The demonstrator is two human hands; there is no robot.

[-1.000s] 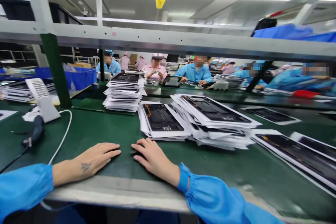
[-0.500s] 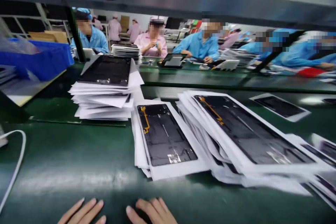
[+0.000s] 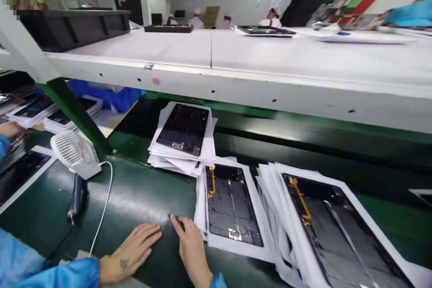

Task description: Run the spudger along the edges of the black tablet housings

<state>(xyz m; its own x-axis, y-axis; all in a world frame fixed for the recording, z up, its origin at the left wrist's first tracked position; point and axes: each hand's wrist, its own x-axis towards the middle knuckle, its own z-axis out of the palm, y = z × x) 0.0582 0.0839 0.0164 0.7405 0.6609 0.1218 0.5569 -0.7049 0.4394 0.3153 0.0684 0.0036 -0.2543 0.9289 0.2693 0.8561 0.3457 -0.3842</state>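
Head view: the left hand (image 3: 133, 249) lies released on the table (image 3: 141, 189); the right hand (image 3: 189, 243), also released, rests left of the panel (image 3: 221, 209). Atop white sheets (image 3: 229, 243), the panel's long axis runs away, far end tilting left, orange strip (image 3: 212, 182) there. Since the last frame, the fan (image 3: 76, 153) has re-entered view; the panel appears lower, farther right.

Green workbench (image 3: 151, 198), stacked black panels (image 3: 234, 204)

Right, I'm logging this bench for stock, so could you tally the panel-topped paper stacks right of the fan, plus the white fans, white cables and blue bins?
Panel-topped stacks: 3
White fan: 1
White cable: 1
Blue bin: 1
Total: 6
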